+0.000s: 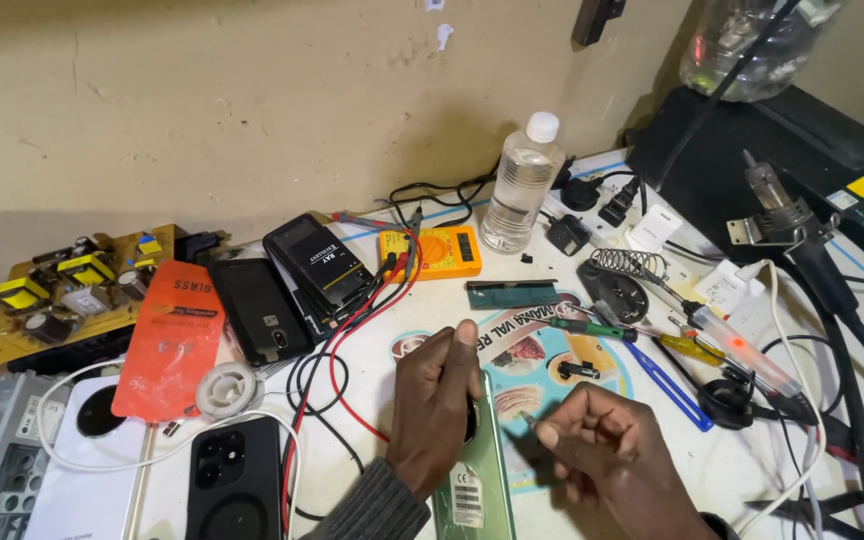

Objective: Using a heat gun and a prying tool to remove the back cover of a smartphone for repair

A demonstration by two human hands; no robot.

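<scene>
A green phone [480, 485] lies back-up on the white bench at the lower middle. My left hand [434, 405] rests on its upper part and holds it down, covering the camera ring. My right hand [602, 445] hovers just right of the phone with fingertips pinched on a small thin metal piece [529, 421] that points at the phone's edge. What the piece is cannot be told.
A yellow multimeter [432, 252] with red and black leads sits behind, next to a clear water bottle [520, 185]. Black phones [262, 310], an orange packet [170, 340], a solder spool [228, 390], screwdrivers [592, 328], a soldering iron stand [620, 285] and cables crowd the bench.
</scene>
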